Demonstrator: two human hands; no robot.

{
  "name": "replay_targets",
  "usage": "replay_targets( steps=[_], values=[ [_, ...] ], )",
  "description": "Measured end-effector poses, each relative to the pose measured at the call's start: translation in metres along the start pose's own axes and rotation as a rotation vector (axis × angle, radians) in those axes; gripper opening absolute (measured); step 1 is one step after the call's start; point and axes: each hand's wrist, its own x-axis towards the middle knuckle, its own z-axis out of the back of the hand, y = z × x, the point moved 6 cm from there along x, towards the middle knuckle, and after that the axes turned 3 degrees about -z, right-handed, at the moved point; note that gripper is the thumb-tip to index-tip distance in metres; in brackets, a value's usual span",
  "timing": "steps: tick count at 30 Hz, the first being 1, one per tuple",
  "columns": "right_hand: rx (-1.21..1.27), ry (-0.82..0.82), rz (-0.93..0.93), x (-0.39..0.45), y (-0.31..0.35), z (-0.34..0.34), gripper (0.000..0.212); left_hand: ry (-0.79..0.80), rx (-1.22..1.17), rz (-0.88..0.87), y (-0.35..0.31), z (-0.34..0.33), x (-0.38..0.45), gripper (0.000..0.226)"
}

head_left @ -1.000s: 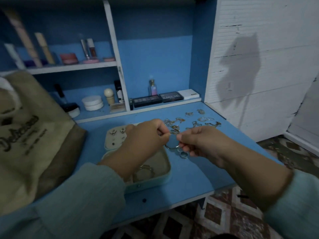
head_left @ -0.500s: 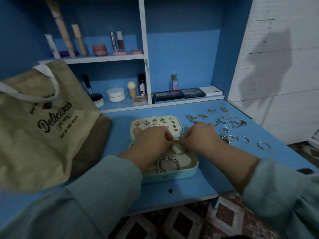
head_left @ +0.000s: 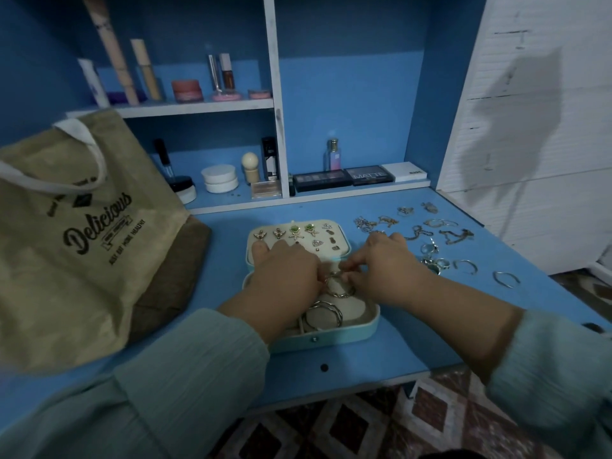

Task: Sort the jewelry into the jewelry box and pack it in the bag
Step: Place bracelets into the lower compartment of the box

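Blue desk (head_left: 414,339) carries a bag (head_left: 76,246) and loose jewelry (head_left: 430,240) flanking the open jewelry box (head_left: 364,329); left hand (head_left: 284,276) and right hand (head_left: 387,270) together pinch a bangle (head_left: 341,288) over it.

Bare desk strip (head_left: 414,352) before the jewelry box (head_left: 344,336); bag (head_left: 82,246) crowding left, loose jewelry (head_left: 440,240) right

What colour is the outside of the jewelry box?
Light turquoise outside, cream lining inside, on the jewelry box; head view.

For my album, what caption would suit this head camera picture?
Both hands, left and right, set a hoop into the open jewelry box beside a tote bag.
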Motion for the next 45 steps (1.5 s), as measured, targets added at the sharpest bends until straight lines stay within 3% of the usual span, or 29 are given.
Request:
replay_targets(
  steps=[4, 10, 24, 31, 40, 45],
  values=[
    [-0.033, 0.072, 0.025, -0.008, -0.004, 0.004, 0.044, 0.017, -0.008, 0.008, 0.000, -0.001, -0.001, 0.025],
    [-0.086, 0.070, 0.039, -0.009, 0.001, 0.003, 0.029, 0.031, -0.040, 0.026, 0.003, -0.003, -0.001, 0.024],
    [-0.169, -0.041, 0.049, -0.008, 0.004, -0.001, 0.031, 0.030, -0.104, 0.045, 0.000, -0.005, -0.003, 0.031],
    [-0.009, -0.072, 0.052, -0.005, -0.006, 0.005, 0.029, 0.000, -0.045, 0.028, -0.007, 0.004, -0.005, 0.033],
    [0.036, -0.278, 0.009, -0.026, -0.075, 0.029, 0.016, -0.117, -0.096, -0.119, -0.065, 0.022, 0.012, 0.028],
    [0.019, -0.292, -0.148, -0.046, -0.137, 0.048, 0.015, 0.027, -0.065, -0.216, -0.111, 0.022, 0.035, 0.032]
  ],
)
